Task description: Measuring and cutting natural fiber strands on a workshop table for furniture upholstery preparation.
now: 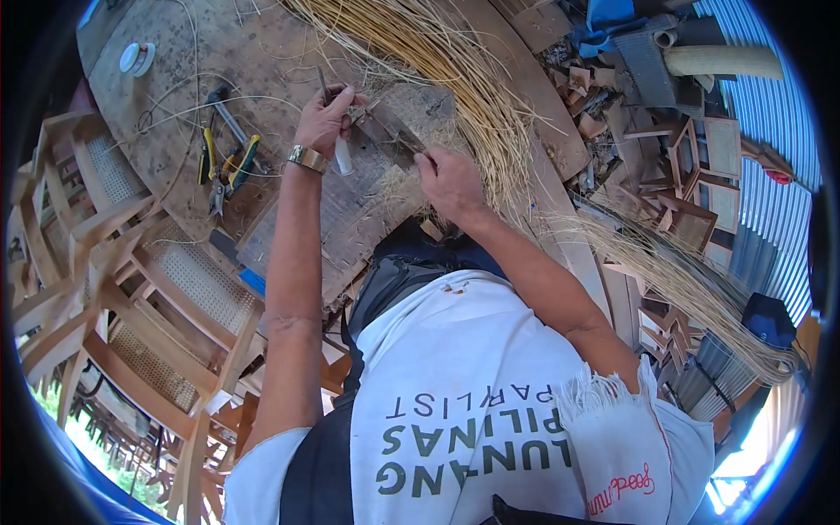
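My left hand (325,121), with a gold watch at its wrist, is closed over the worn board. It grips a white-handled knife (342,157); the handle shows below the palm and a narrow greyish blade (323,81) above the fingers. To its right my right hand (451,182) is closed, thumb and fingers pressed together at the near end of a dark flat strip (395,129). The strip slants toward my left hand; its exact kind is unclear. Fine pale shavings (407,179) lie around it on the wooden board (306,214).
A large bundle of rattan strands (437,52) curves along the table's far right. Left of my hands lie pliers (242,162), a hammer (229,118) and a white round container (137,59). Wooden chair frames with cane panels (201,276) crowd the left; wood scraps (591,105) lie right.
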